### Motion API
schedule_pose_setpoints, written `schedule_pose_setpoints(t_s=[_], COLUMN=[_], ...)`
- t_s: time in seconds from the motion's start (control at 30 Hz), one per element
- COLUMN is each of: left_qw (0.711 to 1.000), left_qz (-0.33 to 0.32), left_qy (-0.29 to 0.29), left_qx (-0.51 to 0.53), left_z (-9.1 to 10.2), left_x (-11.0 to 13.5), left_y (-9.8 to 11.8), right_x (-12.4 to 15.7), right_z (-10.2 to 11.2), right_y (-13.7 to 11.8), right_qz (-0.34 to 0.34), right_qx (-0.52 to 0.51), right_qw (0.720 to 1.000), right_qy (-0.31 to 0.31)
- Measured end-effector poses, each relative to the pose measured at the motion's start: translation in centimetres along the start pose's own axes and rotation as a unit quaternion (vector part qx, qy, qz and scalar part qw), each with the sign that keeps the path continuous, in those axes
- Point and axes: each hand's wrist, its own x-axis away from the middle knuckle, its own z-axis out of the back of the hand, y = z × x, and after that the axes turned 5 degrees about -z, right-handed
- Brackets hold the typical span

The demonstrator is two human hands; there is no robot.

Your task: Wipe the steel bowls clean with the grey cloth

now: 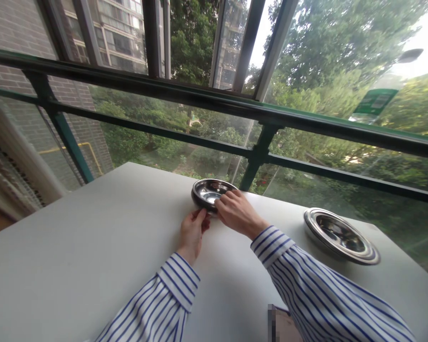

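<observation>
A shiny steel bowl [199, 192] sits near the far edge of the white table, and both my hands are at its near side. My right hand [237, 211] grips the right part of the rim, fingers curled over it. My left hand [192, 232] is closed at the front lower edge of the bowl, thumb on top and fingertips partly hidden. Both sleeves are white with blue stripes. To the right lies a stack of wide-rimmed steel bowls or plates [342, 237], apart from my hands.
The white table [92, 247] ends at a dark green railing [207, 102] with glass behind it. A bottle with a green label [374, 102] stands beyond the rail at the upper right. A partly pixelated object [283, 325] shows at the bottom, beside my right sleeve.
</observation>
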Motion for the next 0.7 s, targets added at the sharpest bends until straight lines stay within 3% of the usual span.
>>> schedule_pose_setpoints(t_s=[0.17,0.43,0.7], left_qw=[1.0,0.999,0.997], left_qz=[-0.009,-0.028,-0.053], left_qy=[0.009,0.022,0.042], left_qx=[-0.012,-0.017,-0.035], left_z=[0.1,0.4,0.7], left_x=[-0.1,-0.5,-1.2], left_y=[-0.1,0.1,0.6], right_x=[-0.1,-0.1,0.0], right_z=[0.0,0.3,1.4], right_y=[0.4,0.6,2.1], right_qz=[-0.041,-0.046,-0.089], right_qx=[0.005,-0.003,-0.032], right_qw=[0.999,0.999,0.994], right_qy=[0.016,0.009,0.054])
